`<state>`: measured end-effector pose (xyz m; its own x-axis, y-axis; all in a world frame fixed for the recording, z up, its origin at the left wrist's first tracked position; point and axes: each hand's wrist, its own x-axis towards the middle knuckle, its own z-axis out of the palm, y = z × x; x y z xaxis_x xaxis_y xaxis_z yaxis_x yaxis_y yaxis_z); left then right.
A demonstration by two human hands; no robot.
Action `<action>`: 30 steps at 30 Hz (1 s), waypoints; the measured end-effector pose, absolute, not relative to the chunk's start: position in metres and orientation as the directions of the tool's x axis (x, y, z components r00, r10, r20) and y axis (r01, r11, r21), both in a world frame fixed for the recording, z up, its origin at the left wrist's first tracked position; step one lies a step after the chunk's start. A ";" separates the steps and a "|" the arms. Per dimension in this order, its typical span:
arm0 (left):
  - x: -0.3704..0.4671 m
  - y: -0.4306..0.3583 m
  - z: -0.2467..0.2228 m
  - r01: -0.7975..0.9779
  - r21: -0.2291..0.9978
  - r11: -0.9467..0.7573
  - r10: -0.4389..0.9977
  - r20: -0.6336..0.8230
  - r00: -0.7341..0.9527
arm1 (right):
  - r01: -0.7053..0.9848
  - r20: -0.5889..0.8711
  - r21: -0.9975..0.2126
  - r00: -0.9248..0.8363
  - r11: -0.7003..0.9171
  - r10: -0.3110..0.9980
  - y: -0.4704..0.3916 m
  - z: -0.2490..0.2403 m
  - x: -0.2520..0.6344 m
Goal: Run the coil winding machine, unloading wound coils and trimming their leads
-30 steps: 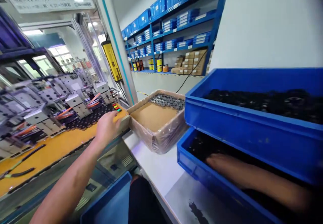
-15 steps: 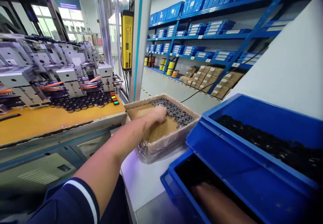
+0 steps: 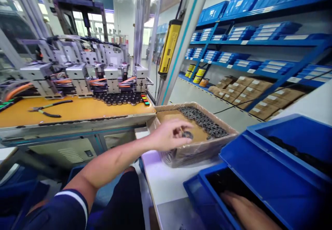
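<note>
My left hand point(image 3: 172, 135) is above the near side of a plastic-lined box point(image 3: 199, 148), its fingers curled around a small dark round part point(image 3: 187, 135). Many dark metal parts point(image 3: 204, 121) lie along the far and right side of that box, on brown cardboard. My right hand point(image 3: 237, 202) reaches into the lower blue bin point(image 3: 204, 192), whose inside is dark. The fingertips of that hand are lost in shadow, so what they hold is hidden. An upper blue bin point(image 3: 275, 167) with black parts sits above the lower one.
On the orange bench point(image 3: 85, 110) at the left are pliers point(image 3: 49, 108), rows of black round parts point(image 3: 118, 98) and a machine with metal blocks point(image 3: 77, 79). A yellow sensor bar point(image 3: 169, 48) hangs on a frame post. Blue shelves point(image 3: 269, 42) stand behind.
The view has turned left. My left hand has lifted back from the parts in the box toward its near edge, with a round part now showing in its fingers. My right hand remains in the lower bin.
</note>
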<state>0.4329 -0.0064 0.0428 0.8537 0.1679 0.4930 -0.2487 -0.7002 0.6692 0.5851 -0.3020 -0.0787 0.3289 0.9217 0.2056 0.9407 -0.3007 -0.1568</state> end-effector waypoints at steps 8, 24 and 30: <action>0.265 -0.018 -0.006 -0.429 0.902 -0.044 0.416 0.407 0.813 | 0.961 0.578 -0.007 0.228 -0.275 0.783 -0.256 -0.003 0.534; 0.255 -0.077 -0.010 -0.180 0.892 0.415 0.301 0.052 0.952 | 0.860 0.696 -0.405 0.070 0.311 0.714 -0.225 0.026 0.383; 0.266 -0.088 -0.010 -0.218 0.841 0.496 0.264 0.093 0.960 | 0.858 0.721 -0.396 0.069 0.328 0.690 -0.229 0.025 0.390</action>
<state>0.2659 -0.0880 -0.0097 0.9601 0.2636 0.0933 -0.2178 0.4957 0.8408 0.3896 -0.2293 0.0251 0.0688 0.6900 0.7206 0.8581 0.3275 -0.3955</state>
